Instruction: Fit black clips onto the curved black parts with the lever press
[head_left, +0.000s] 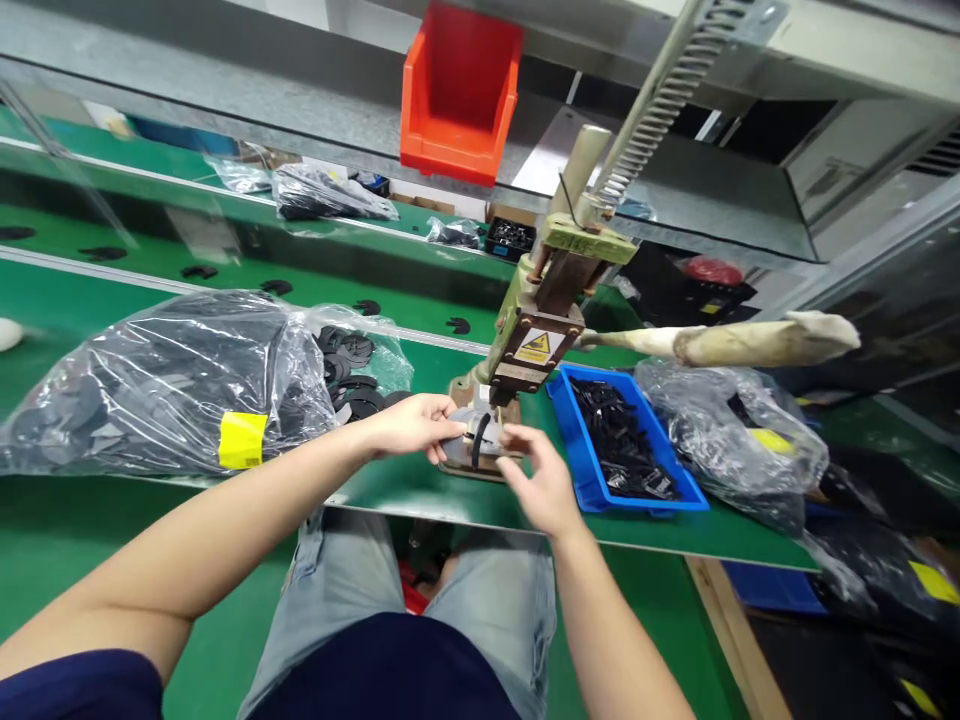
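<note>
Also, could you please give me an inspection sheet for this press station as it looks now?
Surface: green table, carrying a hand press.
Job's things: black curved part on the press base; blue tray of black parts beside it.
Clutter: plastic bag of black discs left, another bag right.
Hands: left hand touches the press base; right hand open by the part.
Cables: nothing seen.
Surroundings: orange bin overhead; conveyor behind.

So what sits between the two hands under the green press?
Head view: a small curved black part stands between the left hand and the right hand, on the base plate of the green hand press, with fingertips of both hands close to it.
</note>
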